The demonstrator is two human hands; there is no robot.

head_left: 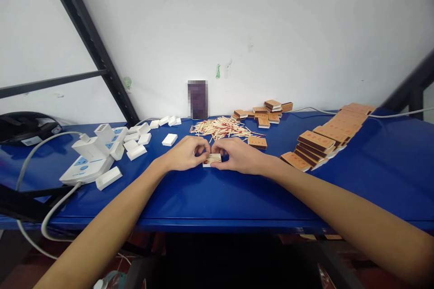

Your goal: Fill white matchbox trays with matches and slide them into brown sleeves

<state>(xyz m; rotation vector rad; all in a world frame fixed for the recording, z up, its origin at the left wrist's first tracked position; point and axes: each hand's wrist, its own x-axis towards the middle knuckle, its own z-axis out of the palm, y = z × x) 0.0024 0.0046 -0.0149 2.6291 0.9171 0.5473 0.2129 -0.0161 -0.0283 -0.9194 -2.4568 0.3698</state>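
Note:
A small white matchbox tray (212,160) with matches in it lies on the blue table between my hands. My left hand (187,152) is closed at its left side, fingers curled and thumb on the tray's edge. From the right, my right hand (239,156) grips the tray, thumb along its near side and fingers bent at the far side. Just beyond my hands spreads a heap of loose matches (224,128) with red heads. An orange-brown matchbox cover (257,142) lies close behind my right hand.
White matchbox trays (137,151) lie scattered at left beside a power strip (84,169) with plugs and a cable. Stacked matchboxes (317,141) form a row at right; more matchboxes (267,113) are piled near the wall. A dark purple box (198,99) leans there. Black metal posts (98,49) frame the table.

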